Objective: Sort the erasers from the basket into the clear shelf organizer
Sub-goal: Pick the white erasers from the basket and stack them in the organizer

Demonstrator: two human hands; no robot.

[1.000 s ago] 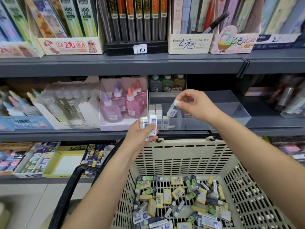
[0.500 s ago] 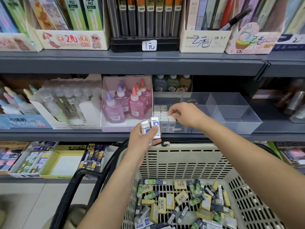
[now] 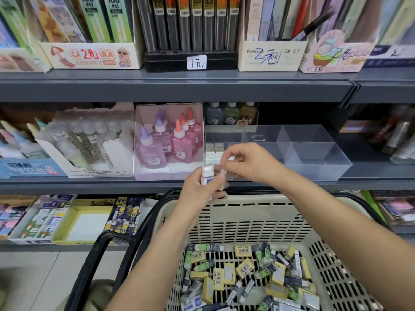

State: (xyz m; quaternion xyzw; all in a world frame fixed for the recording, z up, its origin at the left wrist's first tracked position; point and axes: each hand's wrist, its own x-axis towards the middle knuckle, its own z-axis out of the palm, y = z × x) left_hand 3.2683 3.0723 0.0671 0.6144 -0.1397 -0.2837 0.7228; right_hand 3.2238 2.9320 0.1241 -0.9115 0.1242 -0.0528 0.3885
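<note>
My left hand [image 3: 199, 189] grips a few white erasers with blue sleeves [image 3: 207, 176] just above the beige basket's rim [image 3: 247, 212]. My right hand [image 3: 251, 163] is right beside it, fingertips pinching the top of one blurred white eraser [image 3: 222, 178] from that bunch. Behind both hands the clear shelf organizer [image 3: 314, 160] sits on the middle shelf. Its front left compartment holds rows of white erasers [image 3: 214, 151]; the other compartments look bare. Several yellow, green and white erasers [image 3: 247, 270] lie loose on the basket floor.
A box of pink and purple glue bottles [image 3: 168, 142] stands directly left of the organizer. The shelf above [image 3: 179, 86] overhangs it closely. The basket's black handle [image 3: 96, 254] hangs at the left. Small bottles [image 3: 231, 113] stand behind the organizer.
My right hand set an eraser into the organizer's front left compartment, then drew back to my left hand and took hold of another. The left hand stayed in place.
</note>
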